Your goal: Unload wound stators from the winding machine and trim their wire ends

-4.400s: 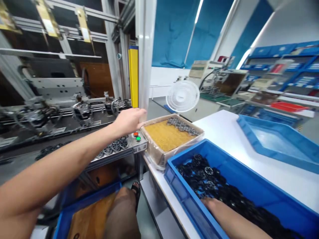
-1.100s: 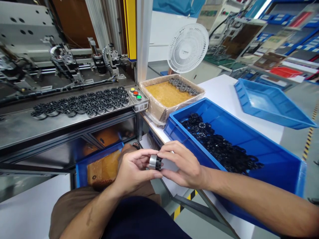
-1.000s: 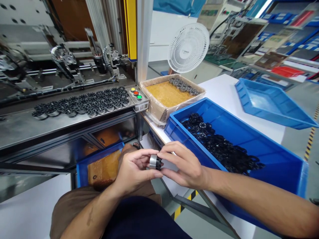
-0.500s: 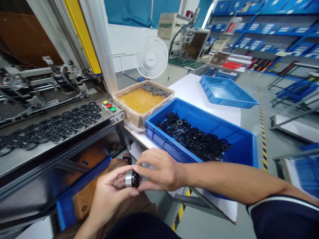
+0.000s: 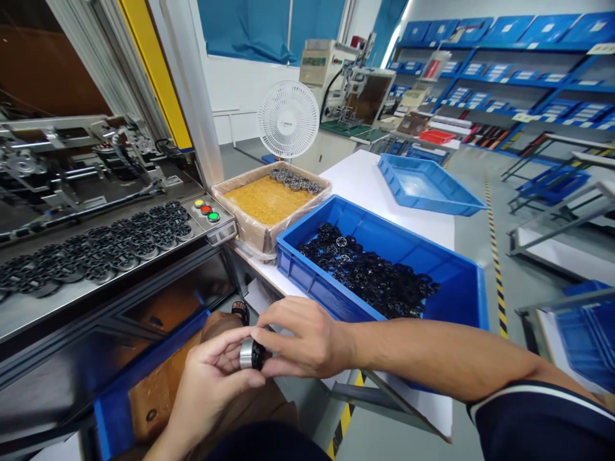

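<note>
We see the left hand (image 5: 206, 378) and right hand (image 5: 307, 336) in front of the deep blue rectangular plastic bin (image 5: 312, 282), pinching a short silver-and-black cylindrical part (image 5: 246, 353) between them: left thumb and fingers around the silver metal side, right fingertips on the black side. Loose black ring-shaped plastic pieces (image 5: 365, 269) lie heaped inside the bin. Our right forearm overlaps its near corner in view.

Left of the bin, just beside it: a plastic-lined cardboard box (image 5: 252, 234), yellowish inside, with black-and-grey round parts (image 5: 295, 181) along its back. Farther left: a grey control box (image 5: 221, 232) with yellow, red and green buttons, then black-and-silver ring parts (image 5: 120, 243) crowded on a metal machine ledge (image 5: 48, 307). Behind the bin: a round white plastic fan (image 5: 288, 121) and a shallow light-blue plastic tray (image 5: 418, 182).

White tabletop (image 5: 355, 173) shows between bin and tray; the table edge runs along the bin's near side. Right of the bin we get open grey floor, with black-and-yellow striped tape (image 5: 494, 250).

Fan-hub lettering and white labels on the blue shelving (image 5: 519, 96), far behind the bin, are too small for us to read.
</note>
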### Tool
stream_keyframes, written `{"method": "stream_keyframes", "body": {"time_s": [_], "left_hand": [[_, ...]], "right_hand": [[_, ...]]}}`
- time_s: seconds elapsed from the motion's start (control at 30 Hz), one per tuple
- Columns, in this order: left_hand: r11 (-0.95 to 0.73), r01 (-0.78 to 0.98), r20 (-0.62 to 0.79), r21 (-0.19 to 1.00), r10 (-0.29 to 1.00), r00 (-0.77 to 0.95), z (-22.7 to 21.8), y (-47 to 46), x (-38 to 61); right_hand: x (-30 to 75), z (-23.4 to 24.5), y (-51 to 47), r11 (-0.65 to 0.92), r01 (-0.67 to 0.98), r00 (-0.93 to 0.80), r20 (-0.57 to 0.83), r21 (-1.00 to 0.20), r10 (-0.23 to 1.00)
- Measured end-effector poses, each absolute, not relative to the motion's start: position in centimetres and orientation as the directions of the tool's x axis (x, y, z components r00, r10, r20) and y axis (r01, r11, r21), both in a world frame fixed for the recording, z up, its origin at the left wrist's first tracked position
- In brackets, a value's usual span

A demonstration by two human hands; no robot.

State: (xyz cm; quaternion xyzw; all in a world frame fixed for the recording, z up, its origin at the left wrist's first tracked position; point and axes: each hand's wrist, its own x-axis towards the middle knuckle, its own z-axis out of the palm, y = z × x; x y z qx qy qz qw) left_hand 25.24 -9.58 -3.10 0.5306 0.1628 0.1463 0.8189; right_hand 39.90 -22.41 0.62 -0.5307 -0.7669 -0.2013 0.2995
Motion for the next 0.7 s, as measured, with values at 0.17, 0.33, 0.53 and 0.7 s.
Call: {"method": "stream_keyframes", "body": {"time_s": [0.17, 0.33, 0.53, 0.7], "left_hand": [[0.308, -0.058, -0.069, 0.95, 0.386, 0.92, -3.3, -9.5, 25.1], [0.103, -0.12, 0.066, 0.987, 0.421, 0.905, -3.1, -7.8, 24.4], [0.235, -0.129, 0.006, 0.963, 0.46, 0.888, -2.8, -5.3, 23.5], [0.007, -0.138, 0.109, 0.99, 0.573, 0.812, -3.1, -4.6, 22.7]], "right_hand": [[43.0, 0.2, -21.9, 0.226, 0.964, -0.109, 0.576, -0.137, 0.81], [54.0, -1.1, -23.5, -0.396, 0.905, 0.418, 0.48, -0.152, 0.771], [62.9, -6.0, -28.4, -0.555, 0.829, 0.539, 0.363, -0.07, 0.76], [64.3, -6.7, -29.4, -0.465, 0.885, 0.455, 0.268, -0.028, 0.849]]}}
